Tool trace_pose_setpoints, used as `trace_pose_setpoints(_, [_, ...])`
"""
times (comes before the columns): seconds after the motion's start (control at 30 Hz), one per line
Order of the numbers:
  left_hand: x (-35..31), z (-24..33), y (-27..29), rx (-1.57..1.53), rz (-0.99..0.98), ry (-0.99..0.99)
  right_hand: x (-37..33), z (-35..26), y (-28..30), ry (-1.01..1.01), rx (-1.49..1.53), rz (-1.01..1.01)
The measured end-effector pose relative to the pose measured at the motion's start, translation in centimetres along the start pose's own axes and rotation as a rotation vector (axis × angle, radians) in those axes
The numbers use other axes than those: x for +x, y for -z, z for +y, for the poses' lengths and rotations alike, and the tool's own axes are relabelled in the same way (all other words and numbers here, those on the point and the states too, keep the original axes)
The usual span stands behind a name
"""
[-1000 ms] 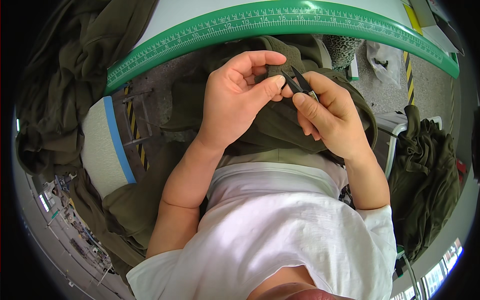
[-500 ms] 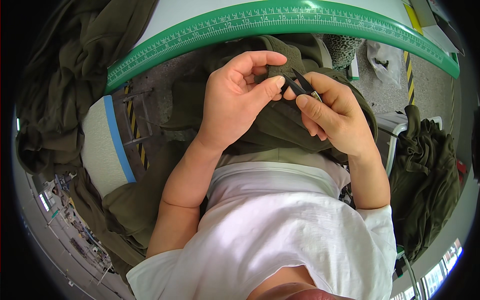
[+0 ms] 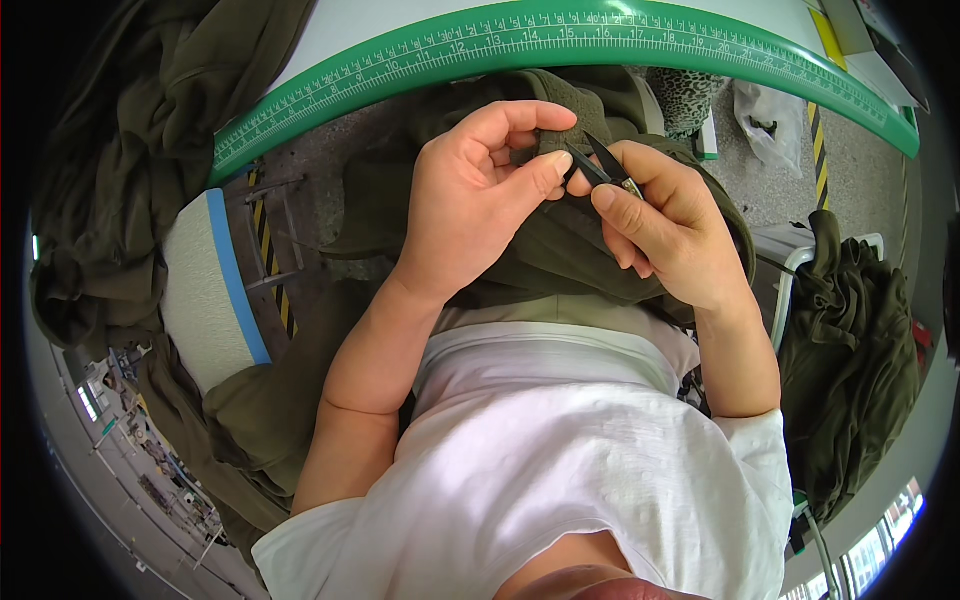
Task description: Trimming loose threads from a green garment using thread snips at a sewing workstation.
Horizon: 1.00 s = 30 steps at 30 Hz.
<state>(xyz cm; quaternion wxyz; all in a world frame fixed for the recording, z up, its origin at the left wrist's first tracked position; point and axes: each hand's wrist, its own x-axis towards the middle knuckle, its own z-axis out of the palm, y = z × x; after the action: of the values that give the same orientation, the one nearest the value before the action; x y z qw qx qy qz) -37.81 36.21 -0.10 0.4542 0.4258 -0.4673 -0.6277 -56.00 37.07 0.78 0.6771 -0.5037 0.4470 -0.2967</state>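
An olive-green garment (image 3: 575, 245) lies bunched across my lap. Thumb and fingers of my left hand (image 3: 478, 200) pinch a folded edge of it, with the thumb tip pressed on the cloth. My right hand (image 3: 660, 215) is closed around small black thread snips (image 3: 607, 168). Their two pointed blades stand apart and aim up and left, close by my left thumb tip. The handle part of the snips is mostly hidden in my right palm. Whether a thread lies between the blades is too small to tell.
A green table edge with printed ruler marks (image 3: 520, 45) curves in front of me. More olive garments hang at the left (image 3: 110, 180) and lie heaped at the right (image 3: 850, 360). A white board with a blue edge (image 3: 205, 290) stands left. A clear plastic bag (image 3: 770, 125) is beyond.
The snips and my right fingers have shifted very slightly; the blades stay parted near my left thumb. My left hand keeps its pinch on the garment.
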Motion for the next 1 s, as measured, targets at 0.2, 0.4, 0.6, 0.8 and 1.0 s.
trace_pose_setpoints(0.2, [0.2,0.1,-0.1,-0.019,0.01,0.028,0.2,1.2,-0.8,0.207,-0.014,0.092])
trace_pose_setpoints(0.4, [0.0,-0.1,0.2,-0.006,0.02,0.033,0.1,0.4,0.4,0.17,0.134,0.199])
trace_pose_setpoints(0.6, [0.1,-0.4,-0.3,0.111,0.036,-0.067,0.5,0.4,0.4,0.337,-0.261,0.288])
trace_pose_setpoints(0.8, [0.3,-1.2,-0.7,0.323,0.092,-0.243,0.8,-0.9,-0.3,0.284,-0.452,0.309])
trace_pose_setpoints(1.0, [-0.1,-0.5,-1.0,0.544,0.06,-0.29,1.3,-0.4,-0.5,0.332,-0.517,0.317])
